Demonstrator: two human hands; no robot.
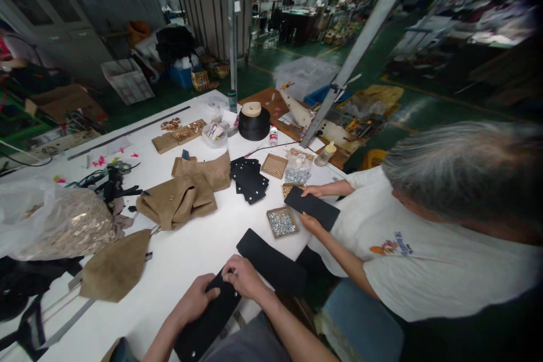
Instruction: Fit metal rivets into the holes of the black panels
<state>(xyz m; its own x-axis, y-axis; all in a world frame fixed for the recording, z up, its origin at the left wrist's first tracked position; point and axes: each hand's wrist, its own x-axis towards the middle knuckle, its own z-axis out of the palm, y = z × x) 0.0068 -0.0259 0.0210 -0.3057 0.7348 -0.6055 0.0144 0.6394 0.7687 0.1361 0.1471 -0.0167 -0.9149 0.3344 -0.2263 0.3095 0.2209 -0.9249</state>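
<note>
A long black panel [207, 322] with shiny metal studs along its edge lies slanted at the table's near edge, in front of my body. My left hand [197, 297] grips its left side, thumb flat on top and fingers hidden underneath. At the far end, my right hand [244, 277] has its fingers curled and pinched on the panel near a stud; any small part between the fingertips is hidden. Just beyond my right hand lies another black panel [271, 263]. A stack of black pieces with metal studs [249, 180] rests farther up the white table [186, 257].
At right, a co-worker's hands [313, 223] hold a black panel [311, 208]. Near them are a tray of silvery bits [282, 222] and a tray of golden bits [275, 166]. Brown fabric pieces [180, 198] and a plastic bag of metal parts [72, 226] occupy the left.
</note>
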